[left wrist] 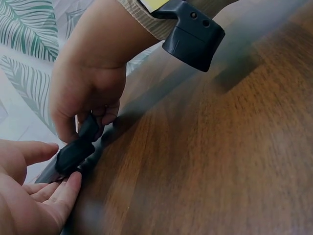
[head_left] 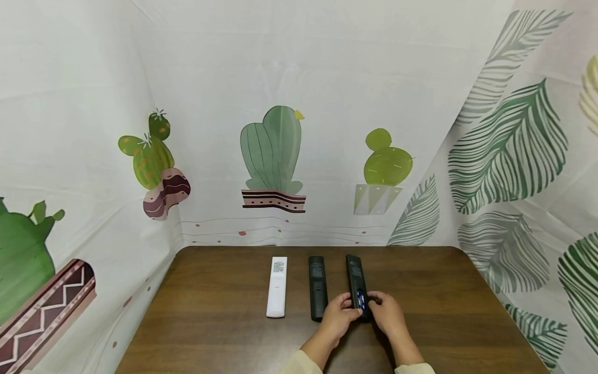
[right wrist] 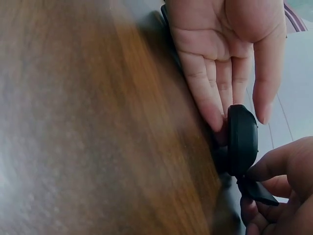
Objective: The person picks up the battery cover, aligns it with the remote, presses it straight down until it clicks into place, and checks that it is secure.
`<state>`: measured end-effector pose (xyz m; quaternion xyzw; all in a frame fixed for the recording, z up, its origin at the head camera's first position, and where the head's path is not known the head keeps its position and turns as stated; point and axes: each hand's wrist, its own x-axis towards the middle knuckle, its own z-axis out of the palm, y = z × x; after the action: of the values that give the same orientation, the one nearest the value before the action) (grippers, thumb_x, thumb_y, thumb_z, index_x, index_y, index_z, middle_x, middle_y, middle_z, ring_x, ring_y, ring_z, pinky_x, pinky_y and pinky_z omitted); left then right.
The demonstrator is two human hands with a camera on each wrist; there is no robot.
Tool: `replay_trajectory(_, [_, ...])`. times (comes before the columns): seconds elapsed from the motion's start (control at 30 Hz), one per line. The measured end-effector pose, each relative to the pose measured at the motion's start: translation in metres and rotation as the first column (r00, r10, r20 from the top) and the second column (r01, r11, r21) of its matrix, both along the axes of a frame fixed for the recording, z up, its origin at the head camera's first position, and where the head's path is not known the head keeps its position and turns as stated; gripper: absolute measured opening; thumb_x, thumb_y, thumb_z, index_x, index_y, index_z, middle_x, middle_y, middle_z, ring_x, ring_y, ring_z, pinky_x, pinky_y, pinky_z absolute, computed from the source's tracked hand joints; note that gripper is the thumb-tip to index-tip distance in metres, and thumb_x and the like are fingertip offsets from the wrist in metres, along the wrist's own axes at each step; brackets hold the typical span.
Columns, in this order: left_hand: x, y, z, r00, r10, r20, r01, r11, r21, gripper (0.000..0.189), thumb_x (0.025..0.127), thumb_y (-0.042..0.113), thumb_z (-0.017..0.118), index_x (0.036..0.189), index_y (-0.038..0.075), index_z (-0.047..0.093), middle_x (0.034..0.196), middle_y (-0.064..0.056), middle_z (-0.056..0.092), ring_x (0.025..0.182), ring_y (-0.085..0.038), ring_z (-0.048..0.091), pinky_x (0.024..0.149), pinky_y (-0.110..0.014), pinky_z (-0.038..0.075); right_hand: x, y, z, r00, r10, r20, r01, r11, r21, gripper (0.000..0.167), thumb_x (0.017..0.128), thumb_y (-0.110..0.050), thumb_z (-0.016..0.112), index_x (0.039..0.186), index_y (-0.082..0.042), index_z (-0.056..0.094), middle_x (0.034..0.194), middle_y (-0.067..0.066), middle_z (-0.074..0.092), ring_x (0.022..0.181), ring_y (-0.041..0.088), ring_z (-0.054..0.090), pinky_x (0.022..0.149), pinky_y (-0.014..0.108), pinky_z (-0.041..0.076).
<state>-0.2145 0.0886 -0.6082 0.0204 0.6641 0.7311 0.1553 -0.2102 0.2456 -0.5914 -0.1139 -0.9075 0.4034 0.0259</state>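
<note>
A black remote control lies back side up at the right of the row, blue batteries showing in its uncovered compartment. Its near end is between the thumb and fingers of my left hand, with the thumb beside the batteries. In the right wrist view the left fingers reach along the remote's underside. My right hand is at the remote's right edge and pinches a small black battery cover, tilted away from the remote's end. The head view hides most of that cover.
Left of the hands lies a second black remote, close to my left fingers. A white remote is farther left, also back side up. All rest on a brown wooden table, with printed cloth hanging behind and at the sides.
</note>
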Motion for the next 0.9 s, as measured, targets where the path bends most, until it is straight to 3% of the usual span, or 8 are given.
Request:
replay_trajectory(0.5, [0.0006, 0.0006, -0.0034, 1.000, 0.005, -0.005, -0.006, 1.000, -0.031, 0.063, 0.084, 0.004, 0.074, 0.141, -0.005, 0.051, 0.130, -0.020, 0.064, 0.112, -0.024, 0.066, 0.094, -0.038, 0.057, 0.0037, -0.0016, 0.0042, 1.000, -0.001, 0.008, 0.001, 1.000, -0.014, 0.033, 0.092, -0.010, 0.056, 0.120, 0.000, 0.071, 0.114, 0.023, 0.071, 0.108, 0.036, 0.065, 0.093, 0.055, 0.050])
replay_trajectory(0.9, [0.0029, -0.0022, -0.0022, 0.999, -0.014, 0.033, 0.010, 0.992, 0.128, 0.066, 0.083, -0.005, 0.070, 0.144, -0.010, 0.044, 0.134, -0.027, 0.058, 0.100, -0.023, 0.071, 0.087, -0.037, 0.061, 0.0062, -0.0027, 0.0098, 1.000, -0.003, 0.003, 0.003, 1.000, -0.025, 0.032, 0.093, -0.010, 0.057, 0.121, -0.001, 0.070, 0.114, 0.022, 0.071, 0.107, 0.035, 0.065, 0.093, 0.054, 0.050])
